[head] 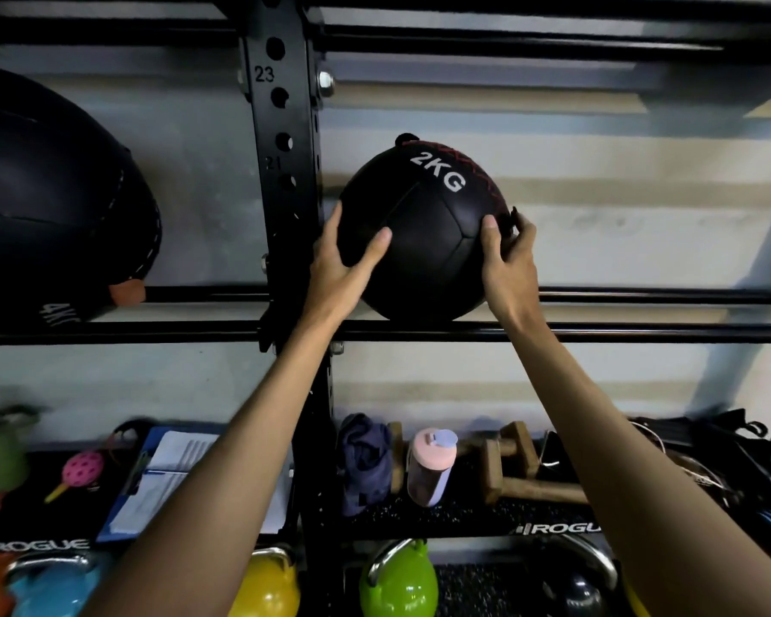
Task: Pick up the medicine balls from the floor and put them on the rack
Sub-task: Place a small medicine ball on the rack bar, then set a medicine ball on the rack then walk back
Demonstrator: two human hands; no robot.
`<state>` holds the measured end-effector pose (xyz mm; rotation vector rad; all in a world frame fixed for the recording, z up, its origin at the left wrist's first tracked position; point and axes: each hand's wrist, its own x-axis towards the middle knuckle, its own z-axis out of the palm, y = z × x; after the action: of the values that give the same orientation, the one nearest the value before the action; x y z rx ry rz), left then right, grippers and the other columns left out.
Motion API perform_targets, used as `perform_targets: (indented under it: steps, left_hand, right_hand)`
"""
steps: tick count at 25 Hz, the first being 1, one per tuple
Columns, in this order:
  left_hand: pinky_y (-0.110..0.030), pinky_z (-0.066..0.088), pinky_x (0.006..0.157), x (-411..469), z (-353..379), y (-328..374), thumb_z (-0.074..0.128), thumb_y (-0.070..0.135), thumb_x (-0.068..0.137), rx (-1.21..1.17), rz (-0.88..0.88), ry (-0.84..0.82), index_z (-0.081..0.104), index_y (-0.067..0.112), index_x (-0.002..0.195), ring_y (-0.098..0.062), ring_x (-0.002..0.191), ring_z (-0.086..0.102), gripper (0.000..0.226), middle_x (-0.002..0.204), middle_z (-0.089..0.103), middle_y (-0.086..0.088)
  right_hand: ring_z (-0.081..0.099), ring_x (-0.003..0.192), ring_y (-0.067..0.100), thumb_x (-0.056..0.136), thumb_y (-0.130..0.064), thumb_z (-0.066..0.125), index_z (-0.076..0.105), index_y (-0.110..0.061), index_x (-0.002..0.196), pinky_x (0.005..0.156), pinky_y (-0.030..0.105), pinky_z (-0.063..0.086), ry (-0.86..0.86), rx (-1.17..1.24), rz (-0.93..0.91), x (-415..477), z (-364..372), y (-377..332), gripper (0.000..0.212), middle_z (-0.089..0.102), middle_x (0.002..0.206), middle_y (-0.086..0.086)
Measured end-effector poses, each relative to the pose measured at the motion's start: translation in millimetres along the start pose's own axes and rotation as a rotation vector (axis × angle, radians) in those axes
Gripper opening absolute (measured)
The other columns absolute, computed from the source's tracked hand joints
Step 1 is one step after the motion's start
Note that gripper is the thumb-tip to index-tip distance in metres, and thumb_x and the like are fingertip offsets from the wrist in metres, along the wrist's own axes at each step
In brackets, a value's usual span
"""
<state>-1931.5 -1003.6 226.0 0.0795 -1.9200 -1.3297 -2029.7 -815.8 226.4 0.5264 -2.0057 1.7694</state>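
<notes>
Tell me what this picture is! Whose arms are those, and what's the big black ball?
The camera is worn on a person's head, so you see that person's own arms reaching out. The left hand and the right hand hold a ball marked 2KG, one on each side. It is an exercise ball, and its bottom is at the bars of a black metal rack. A bigger black ball sits on the same bars to the left. On the shelf underneath are a pink bottle and some papers. At the very bottom are a yellow weight and a green weight with handles.
</notes>
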Motion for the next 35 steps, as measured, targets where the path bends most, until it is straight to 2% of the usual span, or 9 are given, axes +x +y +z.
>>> perform_targets:
  steps: [5, 10, 13, 16, 19, 24, 28, 31, 35]
  left_hand:
    - [-0.046, 0.026, 0.122, -6, 24, -43, 0.072, 0.049, 0.085, 0.120, 0.118, 0.011, 0.020, 0.036, 0.157, -0.014, 0.149, 0.022, 0.089, 0.160, 0.025, 0.002]
    - [-0.037, 0.028, 0.120, -9, 22, -43, 0.072, 0.043, 0.087, 0.103, 0.114, 0.013, 0.023, 0.032, 0.156, -0.017, 0.147, 0.027, 0.085, 0.159, 0.027, -0.003]
    - [-0.038, 0.048, 0.104, -35, 29, -48, 0.070, 0.028, 0.089, 0.114, 0.082, 0.173, 0.045, 0.023, 0.142, -0.019, 0.122, 0.054, 0.059, 0.138, 0.049, -0.004]
    - [-0.044, 0.055, 0.075, -89, 50, -68, 0.060, 0.017, 0.087, 0.159, 0.167, 0.253, 0.056, 0.017, 0.117, -0.017, 0.088, 0.062, 0.031, 0.110, 0.060, 0.000]
    - [-0.039, 0.053, 0.067, -153, 83, -93, 0.056, 0.014, 0.085, 0.220, 0.123, 0.058, 0.057, 0.018, 0.108, -0.020, 0.078, 0.063, 0.023, 0.101, 0.064, 0.002]
    - [-0.039, 0.050, 0.074, -242, 135, -148, 0.057, 0.012, 0.085, 0.376, -0.051, -0.413, 0.061, 0.015, 0.100, -0.031, 0.089, 0.065, 0.016, 0.091, 0.068, -0.008]
    - [-0.039, 0.048, 0.077, -316, 175, -176, 0.058, 0.016, 0.089, 0.527, -0.115, -0.754, 0.060, 0.016, 0.105, -0.033, 0.100, 0.063, 0.017, 0.103, 0.069, -0.009]
    - [-0.037, 0.047, 0.078, -365, 209, -190, 0.059, 0.018, 0.090, 0.590, -0.178, -0.933, 0.063, 0.016, 0.101, -0.031, 0.101, 0.064, 0.012, 0.102, 0.071, -0.009]
    - [-0.033, 0.044, 0.071, -431, 261, -203, 0.058, 0.026, 0.093, 0.708, -0.281, -1.142, 0.063, 0.022, 0.098, -0.030, 0.100, 0.066, 0.008, 0.104, 0.071, -0.006]
  right_hand:
    - [0.039, 0.142, 0.023, 0.091, -0.065, 0.051, 0.031, -0.020, 0.155, 0.119, 0.046, 0.031, 0.004, -0.051, -0.065, -1, 15, 25, 0.081, 0.042, 0.154, 0.006]
    - [0.035, 0.144, 0.023, 0.097, -0.056, 0.052, 0.025, -0.019, 0.158, 0.121, 0.043, 0.029, -0.030, -0.070, -0.080, -4, 15, 26, 0.077, 0.038, 0.156, 0.007]
    - [0.046, 0.134, 0.021, 0.098, -0.042, 0.056, 0.036, -0.015, 0.152, 0.115, 0.036, 0.039, -0.048, -0.108, -0.078, -28, 2, 28, 0.063, 0.047, 0.146, 0.008]
    - [0.060, 0.113, 0.021, 0.099, -0.028, 0.054, 0.058, -0.011, 0.127, 0.098, 0.041, 0.052, -0.018, -0.224, -0.117, -79, -14, 48, 0.033, 0.063, 0.123, 0.009]
    - [0.067, 0.100, 0.024, 0.096, -0.025, 0.053, 0.066, -0.009, 0.113, 0.087, 0.043, 0.055, -0.087, -0.406, -0.048, -143, -41, 94, 0.027, 0.071, 0.110, 0.010]
    - [0.065, 0.084, 0.042, 0.095, -0.028, 0.048, 0.057, -0.011, 0.082, 0.065, 0.043, 0.049, -0.287, -0.727, 0.213, -247, -111, 181, 0.022, 0.070, 0.088, 0.016]
    - [0.064, 0.086, 0.043, 0.093, -0.035, 0.038, 0.046, -0.019, 0.077, 0.065, 0.040, 0.043, -0.347, -0.790, 0.451, -318, -171, 234, 0.024, 0.068, 0.091, 0.016]
    - [0.064, 0.088, 0.042, 0.096, -0.029, 0.045, 0.049, -0.020, 0.079, 0.067, 0.043, 0.046, -0.343, -0.793, 0.594, -361, -210, 263, 0.020, 0.069, 0.092, 0.018]
    - [0.066, 0.082, 0.040, 0.091, -0.030, 0.041, 0.047, -0.021, 0.072, 0.068, 0.045, 0.054, -0.420, -0.765, 0.814, -405, -269, 309, 0.021, 0.069, 0.088, 0.013]
